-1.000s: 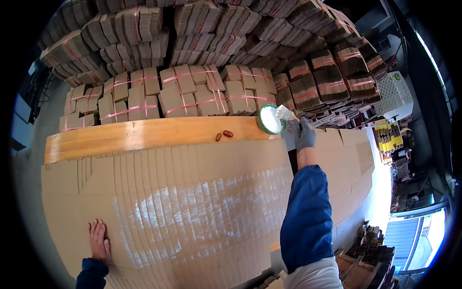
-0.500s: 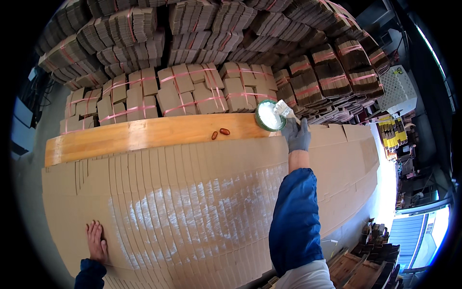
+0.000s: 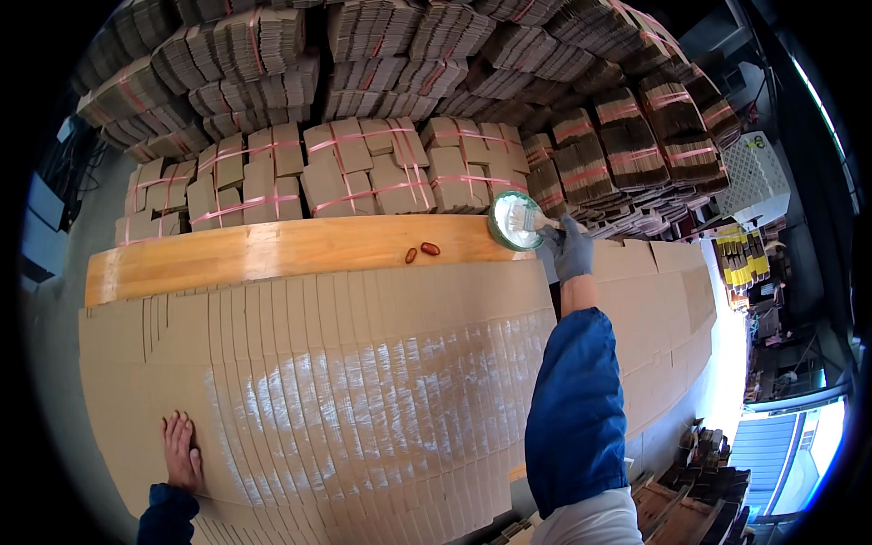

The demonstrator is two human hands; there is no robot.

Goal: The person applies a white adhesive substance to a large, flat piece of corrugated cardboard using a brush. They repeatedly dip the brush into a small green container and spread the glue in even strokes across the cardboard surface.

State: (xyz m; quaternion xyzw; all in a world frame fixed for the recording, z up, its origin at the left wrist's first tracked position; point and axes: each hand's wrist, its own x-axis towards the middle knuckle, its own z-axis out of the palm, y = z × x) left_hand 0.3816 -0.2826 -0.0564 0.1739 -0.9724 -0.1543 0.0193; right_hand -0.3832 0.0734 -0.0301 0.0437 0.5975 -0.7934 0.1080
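The bare left hand (image 3: 182,451) lies flat on overlapping cardboard sheets (image 3: 118,381), its grip open with the fingers slightly parted. White streaks (image 3: 289,389) cover the middle of the sheets. Past them, two small brown ovals (image 3: 430,248) sit on the wooden counter (image 3: 336,239). To their right, the gloved right hand (image 3: 571,248) keeps its grip closed around a brush (image 3: 527,219), bristles over white paste in a green bowl (image 3: 506,242). Behind stand cardboard bundles (image 3: 333,187) tied with pink straps.
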